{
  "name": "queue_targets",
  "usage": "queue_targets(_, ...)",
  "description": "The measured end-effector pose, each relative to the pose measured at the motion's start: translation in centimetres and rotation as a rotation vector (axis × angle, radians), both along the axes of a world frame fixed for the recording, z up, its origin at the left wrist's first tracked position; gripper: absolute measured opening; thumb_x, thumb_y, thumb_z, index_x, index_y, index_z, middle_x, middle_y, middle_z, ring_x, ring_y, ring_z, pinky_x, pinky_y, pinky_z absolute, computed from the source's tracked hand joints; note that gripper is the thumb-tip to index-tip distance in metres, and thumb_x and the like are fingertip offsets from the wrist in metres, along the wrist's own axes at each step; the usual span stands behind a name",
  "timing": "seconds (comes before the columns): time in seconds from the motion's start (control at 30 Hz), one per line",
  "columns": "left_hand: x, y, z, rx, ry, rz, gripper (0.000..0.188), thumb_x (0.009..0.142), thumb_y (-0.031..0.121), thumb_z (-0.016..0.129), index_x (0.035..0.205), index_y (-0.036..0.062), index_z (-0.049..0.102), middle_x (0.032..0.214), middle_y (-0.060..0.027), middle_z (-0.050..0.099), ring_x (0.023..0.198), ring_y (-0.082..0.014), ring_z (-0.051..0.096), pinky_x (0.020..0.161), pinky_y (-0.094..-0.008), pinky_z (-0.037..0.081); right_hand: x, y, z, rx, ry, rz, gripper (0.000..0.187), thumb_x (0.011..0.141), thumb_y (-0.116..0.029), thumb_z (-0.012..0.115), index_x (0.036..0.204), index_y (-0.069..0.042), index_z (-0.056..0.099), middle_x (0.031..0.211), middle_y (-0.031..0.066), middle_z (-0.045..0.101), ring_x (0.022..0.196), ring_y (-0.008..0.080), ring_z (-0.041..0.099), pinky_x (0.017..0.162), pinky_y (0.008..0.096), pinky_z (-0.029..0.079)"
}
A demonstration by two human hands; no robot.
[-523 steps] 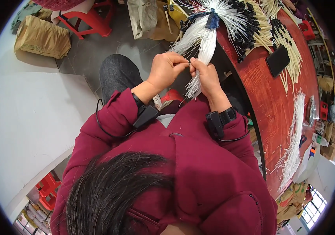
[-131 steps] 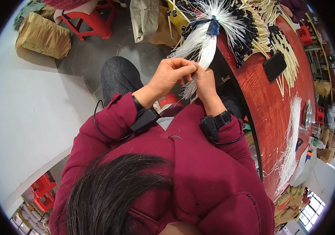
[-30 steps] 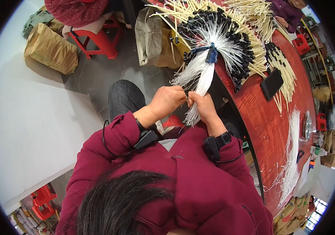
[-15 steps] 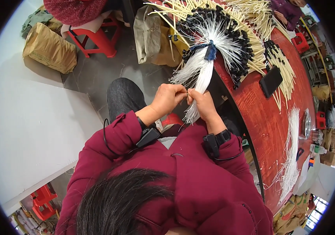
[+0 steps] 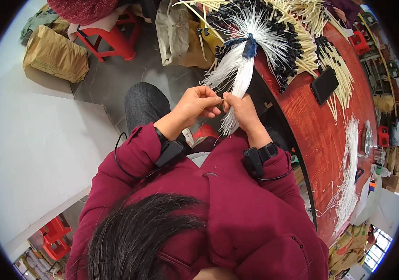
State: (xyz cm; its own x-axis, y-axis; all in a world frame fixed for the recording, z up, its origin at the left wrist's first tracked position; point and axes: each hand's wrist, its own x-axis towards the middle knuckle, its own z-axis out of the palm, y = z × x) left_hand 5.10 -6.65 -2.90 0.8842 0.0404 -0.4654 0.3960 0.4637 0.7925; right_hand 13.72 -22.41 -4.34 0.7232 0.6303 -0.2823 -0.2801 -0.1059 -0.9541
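A bundle of thin white strings hangs over the table edge toward my lap, tied higher up with a dark blue band. My right hand is closed around its lower part, and loose string ends show below the fingers. Thumb and forefinger of my left hand are pinched together, touching the right thumb tip. Whatever lies in that pinch is too small to make out; the other left fingers are curled loosely. Beyond the band, the strings fan out over black end pieces on pale sticks.
On the red table to my right lie a black phone, more pale sticks and a second bunch of white strings. A white surface stands at my left. Ahead are a red stool and a brown paper sack.
My left hand has turned a little and its lower fingers have loosened, while its pinch stays by the right thumb. The right hand keeps its hold. The whole view has shifted slightly.
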Motion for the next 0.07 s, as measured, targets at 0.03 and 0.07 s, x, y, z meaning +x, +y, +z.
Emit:
queue_targets(0.03, -0.05, 0.02, -0.14, -0.024, 0.016, 0.016, 0.014, 0.085, 0.013, 0.068, 0.090, 0.0049, 0.057, 0.083, -0.0032, 0.064, 0.068, -0.0106, 0.065, 0.055, -0.0226, 0.054, 0.04, -0.01, -0.11, 0.001, -0.004, 0.003, 0.029, 0.087, -0.017, 0.055, 0.060, -0.005, 0.055, 0.058, 0.0013, 0.054, 0.055, 0.0119, 0.050, 0.056, 0.0261, 0.039)
queue_targets(0.07, -0.08, 0.09, -0.28, -0.028, 0.033, 0.047, 0.014, 0.086, 0.015, 0.067, 0.089, 0.0049, 0.058, 0.083, -0.0039, 0.064, 0.069, -0.0122, 0.066, 0.056, -0.0224, 0.054, 0.17, -0.09, -0.29, -0.009, -0.016, 0.022, 0.029, 0.087, -0.017, 0.055, 0.061, -0.005, 0.056, 0.058, 0.0017, 0.054, 0.055, 0.0120, 0.050, 0.056, 0.0259, 0.039)
